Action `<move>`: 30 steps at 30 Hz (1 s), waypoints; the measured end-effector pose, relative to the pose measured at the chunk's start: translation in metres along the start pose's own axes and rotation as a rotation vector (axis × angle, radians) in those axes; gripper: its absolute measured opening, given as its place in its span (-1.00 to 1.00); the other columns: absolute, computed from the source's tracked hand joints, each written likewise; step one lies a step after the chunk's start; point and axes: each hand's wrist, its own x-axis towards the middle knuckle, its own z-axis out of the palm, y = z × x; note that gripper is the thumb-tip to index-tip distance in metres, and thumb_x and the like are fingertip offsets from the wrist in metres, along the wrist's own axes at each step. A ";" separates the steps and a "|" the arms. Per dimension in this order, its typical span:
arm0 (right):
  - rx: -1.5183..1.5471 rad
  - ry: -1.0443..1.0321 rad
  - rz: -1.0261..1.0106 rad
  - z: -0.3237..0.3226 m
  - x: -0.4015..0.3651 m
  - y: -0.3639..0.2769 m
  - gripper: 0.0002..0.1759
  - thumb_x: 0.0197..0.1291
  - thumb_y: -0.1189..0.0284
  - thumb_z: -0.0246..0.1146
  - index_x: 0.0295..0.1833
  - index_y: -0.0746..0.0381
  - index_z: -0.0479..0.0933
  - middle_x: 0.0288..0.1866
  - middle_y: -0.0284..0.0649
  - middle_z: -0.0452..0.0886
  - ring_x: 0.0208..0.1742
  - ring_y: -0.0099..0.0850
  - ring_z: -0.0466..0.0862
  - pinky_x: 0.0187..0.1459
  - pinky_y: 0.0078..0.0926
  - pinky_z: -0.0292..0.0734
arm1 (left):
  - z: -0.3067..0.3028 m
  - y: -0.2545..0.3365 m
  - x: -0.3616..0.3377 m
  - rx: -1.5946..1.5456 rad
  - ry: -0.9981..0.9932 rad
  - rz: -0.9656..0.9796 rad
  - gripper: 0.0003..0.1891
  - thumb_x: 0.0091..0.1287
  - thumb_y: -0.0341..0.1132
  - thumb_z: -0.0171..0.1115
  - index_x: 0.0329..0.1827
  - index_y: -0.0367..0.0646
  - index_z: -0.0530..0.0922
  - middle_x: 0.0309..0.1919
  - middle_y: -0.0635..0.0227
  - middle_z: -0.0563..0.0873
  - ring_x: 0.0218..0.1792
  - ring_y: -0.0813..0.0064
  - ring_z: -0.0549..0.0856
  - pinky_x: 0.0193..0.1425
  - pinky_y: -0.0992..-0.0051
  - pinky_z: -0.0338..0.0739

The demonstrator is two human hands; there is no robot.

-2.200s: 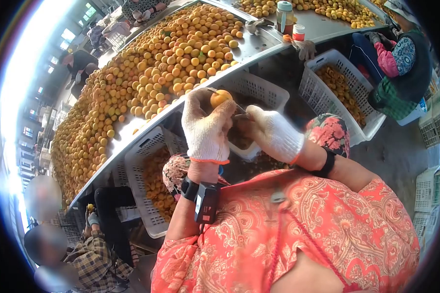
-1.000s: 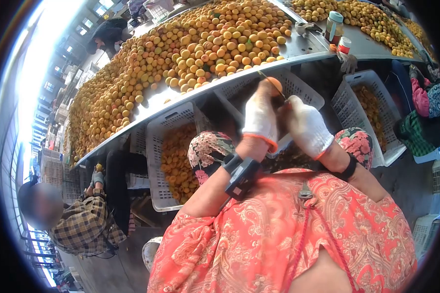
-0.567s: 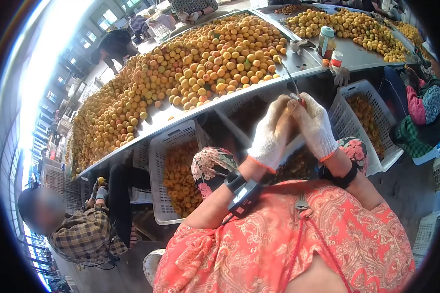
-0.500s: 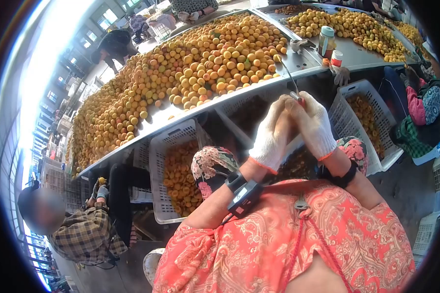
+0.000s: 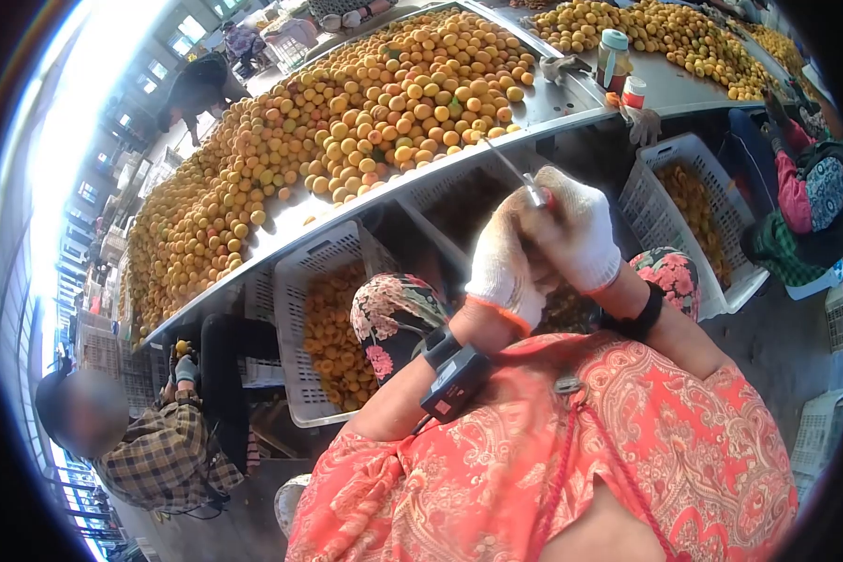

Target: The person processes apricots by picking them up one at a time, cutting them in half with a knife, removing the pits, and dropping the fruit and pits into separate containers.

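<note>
My right hand [image 5: 585, 234], in a white knitted glove, is closed around a thin metal tool [image 5: 537, 192] with a red handle. The tool's narrow shaft points up and left, toward the table edge. My left hand [image 5: 505, 248], gloved the same way, presses against the right hand with its fingers curled. What it holds, if anything, is hidden between the palms. Beyond both hands, many orange-yellow apricots [image 5: 421, 103] lie heaped on the metal table [image 5: 295, 223].
White crates of apricot pieces stand at left [image 5: 295, 328] and right [image 5: 641, 201]. A lidded bottle [image 5: 613, 61], a red-and-white jar [image 5: 634, 92] and loose gloves [image 5: 642, 125] rest by the table edge. A co-worker in plaid [image 5: 164, 450] sits at left; others are at right and behind.
Both hands have come slightly down and left, closer to my body. The tool's shaft now tilts further left. The whole view has shifted a little.
</note>
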 end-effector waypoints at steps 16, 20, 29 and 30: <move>0.037 0.042 0.098 0.005 0.007 -0.004 -0.74 0.31 0.30 0.32 -0.25 0.27 0.48 -0.52 -0.03 0.53 -0.49 -0.16 0.59 -0.40 -0.32 0.48 | 0.005 0.000 0.005 0.016 -0.046 0.222 -0.68 0.50 0.03 0.12 0.13 0.08 0.56 -0.18 0.55 0.72 -0.21 0.50 0.75 -0.20 0.52 0.61; -0.070 0.066 -0.094 0.008 0.005 -0.010 -0.76 0.20 0.36 0.38 -0.31 0.23 0.47 -0.50 -0.01 0.53 -0.41 0.04 0.62 -0.41 -0.21 0.50 | 0.000 0.000 -0.006 -0.043 0.076 0.025 -0.65 0.44 0.18 0.09 -0.01 0.18 0.59 -0.18 0.55 0.72 -0.26 0.48 0.73 -0.27 0.48 0.57; -0.063 -0.056 -0.161 0.002 0.007 0.001 -0.81 0.21 0.39 0.31 -0.30 0.24 0.47 -0.49 -0.02 0.54 -0.42 0.02 0.63 -0.41 -0.24 0.51 | -0.008 0.002 -0.004 -0.085 -0.116 -0.013 -0.69 0.49 0.14 0.00 -0.17 0.17 0.53 -0.44 0.57 0.57 -0.60 0.63 0.46 -0.61 0.60 0.18; 0.022 -0.008 -0.104 0.005 0.007 0.001 -0.82 0.24 0.38 0.30 -0.27 0.24 0.46 -0.50 -0.03 0.53 -0.44 -0.02 0.64 -0.41 -0.26 0.50 | 0.001 0.005 -0.005 0.007 -0.059 0.109 -0.72 0.51 0.08 0.02 -0.12 0.13 0.54 -0.43 0.55 0.57 -0.62 0.65 0.45 -0.61 0.64 0.20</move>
